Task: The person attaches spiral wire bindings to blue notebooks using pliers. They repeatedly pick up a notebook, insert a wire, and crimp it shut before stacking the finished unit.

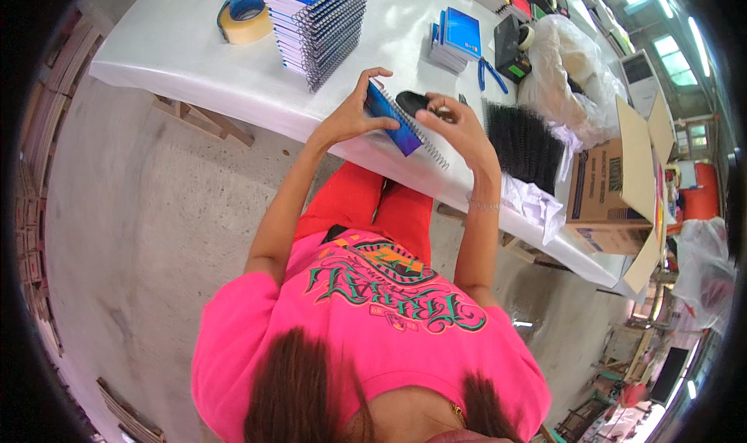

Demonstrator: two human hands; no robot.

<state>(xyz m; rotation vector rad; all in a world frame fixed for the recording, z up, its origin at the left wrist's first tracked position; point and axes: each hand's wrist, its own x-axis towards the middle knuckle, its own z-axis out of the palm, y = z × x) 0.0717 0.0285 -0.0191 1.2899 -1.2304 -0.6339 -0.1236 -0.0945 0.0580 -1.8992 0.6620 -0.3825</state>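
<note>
My left hand [352, 110] grips a blue spiral-bound notebook [401, 128] held tilted over the front edge of the white table [194, 54]. My right hand [455, 124] pinches at the notebook's wire binding near its top, fingers closed on the coil. A black rounded tool [411, 101] lies on the table just behind both hands. A tall stack of blue spiral notebooks [319, 23] stands to the left of my hands.
A roll of tape [245, 15] lies at the far left. A small stack of blue booklets [457, 40], blue-handled pliers [490, 73], a bundle of black wire coils [523, 143] and an open cardboard box [618, 186] sit to the right.
</note>
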